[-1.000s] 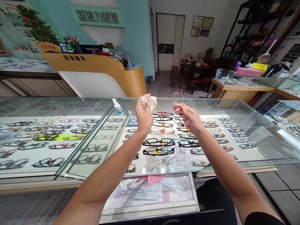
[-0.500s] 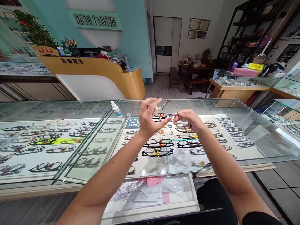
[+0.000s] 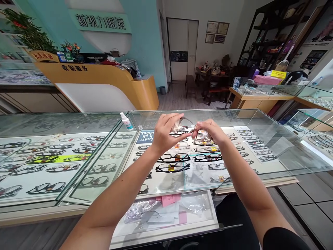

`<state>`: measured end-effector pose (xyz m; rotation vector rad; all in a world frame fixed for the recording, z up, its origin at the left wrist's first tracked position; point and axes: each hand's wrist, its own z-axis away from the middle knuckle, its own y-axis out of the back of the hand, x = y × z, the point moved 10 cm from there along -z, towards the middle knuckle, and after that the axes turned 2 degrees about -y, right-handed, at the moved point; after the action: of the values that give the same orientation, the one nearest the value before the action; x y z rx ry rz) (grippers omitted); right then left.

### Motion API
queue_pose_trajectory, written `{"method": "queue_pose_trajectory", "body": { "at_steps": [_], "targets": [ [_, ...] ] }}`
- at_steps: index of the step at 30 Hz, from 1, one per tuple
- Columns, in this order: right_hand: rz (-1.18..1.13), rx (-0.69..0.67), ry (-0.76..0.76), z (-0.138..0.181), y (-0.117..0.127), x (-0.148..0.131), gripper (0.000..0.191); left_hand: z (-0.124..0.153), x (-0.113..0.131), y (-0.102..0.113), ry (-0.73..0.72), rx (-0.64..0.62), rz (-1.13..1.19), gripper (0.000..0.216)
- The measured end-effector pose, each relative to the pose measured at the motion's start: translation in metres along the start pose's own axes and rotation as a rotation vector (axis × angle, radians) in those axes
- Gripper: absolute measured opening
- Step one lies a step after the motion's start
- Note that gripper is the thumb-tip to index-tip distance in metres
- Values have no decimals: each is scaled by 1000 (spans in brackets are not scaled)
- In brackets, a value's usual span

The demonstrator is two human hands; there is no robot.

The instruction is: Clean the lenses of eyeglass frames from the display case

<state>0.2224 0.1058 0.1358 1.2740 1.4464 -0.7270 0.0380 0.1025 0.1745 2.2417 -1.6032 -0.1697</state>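
Above the glass counter, a pair of eyeglasses (image 3: 187, 119) with a thin rim is held up between my hands. My right hand (image 3: 211, 131) pinches it around the middle of the frame, fingers closed. A pale crumpled cloth (image 3: 177, 126) is in my left hand (image 3: 166, 133), whose fingers and thumb close around the near lens from the left. The fingers hide part of the lens and most of the cloth. Beneath my hands, rows of eyeglasses, among them a black-framed pair (image 3: 172, 167), lie inside the display case.
A white spray bottle (image 3: 126, 121) stands on the glass counter (image 3: 145, 116) to the left. Below the counter's near edge, a drawer (image 3: 192, 227) is pulled out, holding plastic bags and papers. A wooden cashier desk (image 3: 147, 93) stands beyond.
My left hand has brought its fingers and the cloth onto the lens, where they were spread apart before. The eyeglasses have tilted a little. The whole view has shifted slightly.
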Motion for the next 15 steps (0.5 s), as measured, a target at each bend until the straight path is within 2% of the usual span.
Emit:
{"method": "queue_pose_trajectory", "body": {
  "at_steps": [3,6,8,12,15],
  "targets": [
    [-27,157,108,0,19,-11,66,-4,13,14,-94,104,-85,67],
    [31,330,253,1,40,-39,63,-17,23,35,-183,218,-120,67],
    [115,388,361,1,47,-70,58,-35,23,51,-185,268,-139,72],
    [309,400,570,3,44,-142,56,-82,19,81,-164,348,-140,83],
    [491,477,699,12,36,-182,52,-107,14,97,-61,409,-85,85]
  ]
}}
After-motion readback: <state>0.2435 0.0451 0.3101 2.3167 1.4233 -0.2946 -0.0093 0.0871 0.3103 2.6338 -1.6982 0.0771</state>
